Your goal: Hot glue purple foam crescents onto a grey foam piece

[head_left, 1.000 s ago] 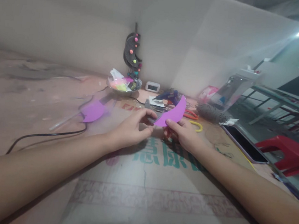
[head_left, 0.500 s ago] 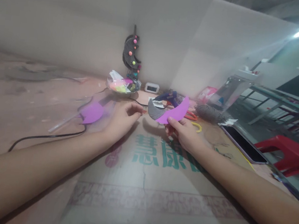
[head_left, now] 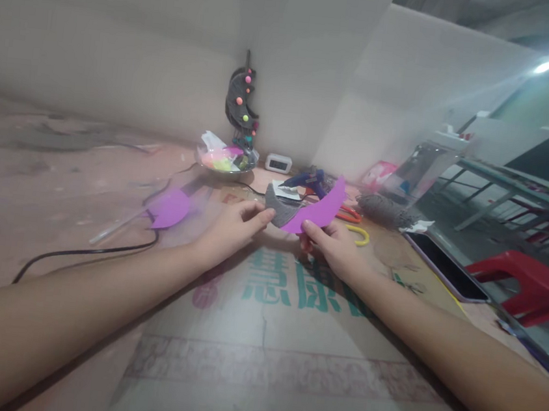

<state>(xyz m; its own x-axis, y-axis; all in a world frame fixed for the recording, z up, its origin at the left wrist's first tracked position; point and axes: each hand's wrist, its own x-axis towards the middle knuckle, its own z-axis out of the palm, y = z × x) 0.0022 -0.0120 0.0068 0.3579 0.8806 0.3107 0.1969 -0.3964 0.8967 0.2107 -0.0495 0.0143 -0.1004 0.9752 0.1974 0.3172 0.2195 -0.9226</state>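
Fingers [head_left: 259, 221] of two hands [head_left: 341, 248] at one purple-and-grey crescent [head_left: 317, 213]

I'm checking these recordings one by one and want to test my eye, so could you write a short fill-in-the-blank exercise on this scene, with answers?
1. The right hand holds a crescent whose bare part is coloured ____.
2. The end of the crescent nearest the left hand is covered with ____ strands.
3. In the view, the small white device with a screen stands to the ____ of the bowl.
4. The plastic stool is coloured ____.

Missing words: purple; gray; right; red.
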